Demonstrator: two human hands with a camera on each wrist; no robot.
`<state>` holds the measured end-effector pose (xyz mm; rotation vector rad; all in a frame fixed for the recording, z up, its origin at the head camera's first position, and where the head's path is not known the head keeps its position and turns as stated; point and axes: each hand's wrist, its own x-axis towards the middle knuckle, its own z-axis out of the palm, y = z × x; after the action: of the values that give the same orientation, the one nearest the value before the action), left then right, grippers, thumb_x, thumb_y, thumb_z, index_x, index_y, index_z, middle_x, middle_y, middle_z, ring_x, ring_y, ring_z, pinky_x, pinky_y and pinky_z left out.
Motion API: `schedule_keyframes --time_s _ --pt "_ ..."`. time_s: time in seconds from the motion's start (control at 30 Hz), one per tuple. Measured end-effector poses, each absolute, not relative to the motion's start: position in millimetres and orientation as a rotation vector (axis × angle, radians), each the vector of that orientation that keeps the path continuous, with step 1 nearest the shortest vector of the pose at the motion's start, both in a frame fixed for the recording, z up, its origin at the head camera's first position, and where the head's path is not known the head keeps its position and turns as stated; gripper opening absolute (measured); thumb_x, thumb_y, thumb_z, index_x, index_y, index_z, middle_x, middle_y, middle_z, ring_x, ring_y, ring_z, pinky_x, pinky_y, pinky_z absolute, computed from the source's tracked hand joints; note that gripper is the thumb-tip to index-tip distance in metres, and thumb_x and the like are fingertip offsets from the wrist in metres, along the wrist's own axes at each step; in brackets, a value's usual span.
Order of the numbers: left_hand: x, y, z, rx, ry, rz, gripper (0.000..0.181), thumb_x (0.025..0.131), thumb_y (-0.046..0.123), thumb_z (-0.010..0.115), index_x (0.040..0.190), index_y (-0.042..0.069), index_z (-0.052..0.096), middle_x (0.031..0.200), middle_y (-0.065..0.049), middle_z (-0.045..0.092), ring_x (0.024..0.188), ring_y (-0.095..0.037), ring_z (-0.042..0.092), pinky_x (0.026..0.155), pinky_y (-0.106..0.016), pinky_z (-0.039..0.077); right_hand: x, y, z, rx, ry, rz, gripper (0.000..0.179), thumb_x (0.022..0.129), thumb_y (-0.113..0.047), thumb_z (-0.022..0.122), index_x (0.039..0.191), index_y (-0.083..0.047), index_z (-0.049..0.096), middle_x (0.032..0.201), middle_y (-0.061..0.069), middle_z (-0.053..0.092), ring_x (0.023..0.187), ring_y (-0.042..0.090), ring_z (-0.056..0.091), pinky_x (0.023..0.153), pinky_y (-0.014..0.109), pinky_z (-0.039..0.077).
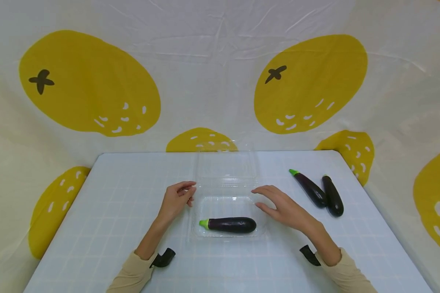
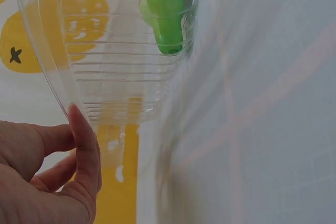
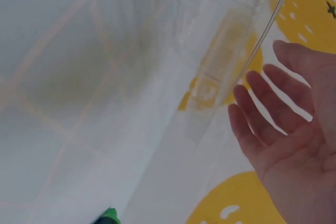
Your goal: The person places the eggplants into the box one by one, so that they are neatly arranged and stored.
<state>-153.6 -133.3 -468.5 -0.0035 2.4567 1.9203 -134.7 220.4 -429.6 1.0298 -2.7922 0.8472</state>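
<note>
A clear plastic clamshell box (image 1: 225, 238) lies with its lid (image 1: 226, 165) raised at the back. One eggplant (image 1: 232, 225) with a green cap lies crosswise in the base, cap to the left; its green cap (image 2: 167, 17) shows through the wall in the left wrist view. My left hand (image 1: 177, 199) is at the box's left side, a fingertip right at the rim, thumb and fingers close together. On the other side my right hand (image 1: 284, 207) has its fingers spread and loosely bent, fingertips near the box's right edge, nothing in its grasp.
Two more eggplants, one angled (image 1: 309, 189) and one more upright (image 1: 333, 196), lie side by side to the right of my right hand. The white table (image 1: 124, 195) ends at a cloth wall (image 1: 205, 81) with yellow fruit prints.
</note>
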Motion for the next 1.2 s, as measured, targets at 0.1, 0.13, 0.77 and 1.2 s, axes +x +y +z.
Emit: schedule_keyframes --time_s 0.1,0.13,0.77,1.2 --pt "-153 -132 -467 -0.007 2.457 1.924 0.029 0.099 0.009 0.069 0.125 -0.005 0.068 0.103 -0.024 0.068 0.060 -0.019 0.060 0.060 -0.020 0.054 -138 225 -431 0.991 -2.780 0.877 0.039 0.097 -0.013 0.073 0.134 -0.009 0.064 0.134 0.005 0.064 0.126 0.026 0.058 0.104 0.049 0.050" --pt "-153 -132 -466 -0.016 2.454 1.922 0.030 0.099 0.009 0.070 0.125 -0.004 0.069 0.103 -0.024 0.068 0.060 -0.019 0.060 0.060 -0.020 0.054 -139 227 -431 0.977 -2.779 0.880 0.038 0.097 -0.013 0.073 0.134 -0.009 0.065 0.133 0.005 0.065 0.125 0.027 0.058 0.104 0.049 0.050" --pt "-152 -133 -465 -0.036 2.435 1.930 0.030 0.099 0.010 0.070 0.126 -0.004 0.068 0.102 -0.024 0.068 0.059 -0.019 0.060 0.060 -0.019 0.054 -162 261 -446 0.763 -2.651 0.823 0.031 0.094 -0.005 0.074 0.125 -0.002 0.068 0.123 0.012 0.070 0.115 0.032 0.064 0.098 0.054 0.053" --pt "-152 -132 -466 -0.032 2.433 1.934 0.030 0.100 0.011 0.069 0.126 -0.003 0.068 0.103 -0.024 0.068 0.060 -0.019 0.061 0.061 -0.019 0.054 -169 288 -454 0.597 -2.619 0.820 0.030 0.092 0.001 0.074 0.121 0.001 0.068 0.123 0.018 0.068 0.120 0.038 0.060 0.102 0.060 0.047"
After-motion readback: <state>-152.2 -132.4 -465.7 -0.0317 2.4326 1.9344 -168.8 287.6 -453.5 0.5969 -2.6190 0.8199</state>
